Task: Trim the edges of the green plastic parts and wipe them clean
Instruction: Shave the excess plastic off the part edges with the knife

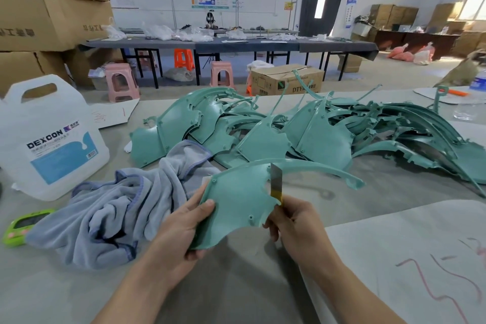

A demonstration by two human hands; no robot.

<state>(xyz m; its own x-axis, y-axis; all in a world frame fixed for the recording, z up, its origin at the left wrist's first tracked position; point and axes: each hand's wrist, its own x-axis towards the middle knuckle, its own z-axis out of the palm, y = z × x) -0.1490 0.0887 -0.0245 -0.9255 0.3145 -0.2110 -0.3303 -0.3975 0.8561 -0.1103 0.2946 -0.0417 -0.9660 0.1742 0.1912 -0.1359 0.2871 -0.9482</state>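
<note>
My left hand [184, 229] grips the lower left edge of a curved green plastic part [236, 197], thumb on top, holding it above the table. My right hand [292, 218] pinches a small metal blade [276, 179] with a yellow taped base. The blade stands upright against the part's notched right edge. A large heap of green plastic parts [302, 134] lies across the table behind. A crumpled grey-blue cloth [123, 208] lies to the left of my hands.
A white DEXCON jug [50, 139] stands at the left, with a green timer [23, 226] near the front left edge. White paper [410, 258] with red scribbles covers the table at right. A water bottle [470, 102] stands far right. Boxes, stools and benches are beyond.
</note>
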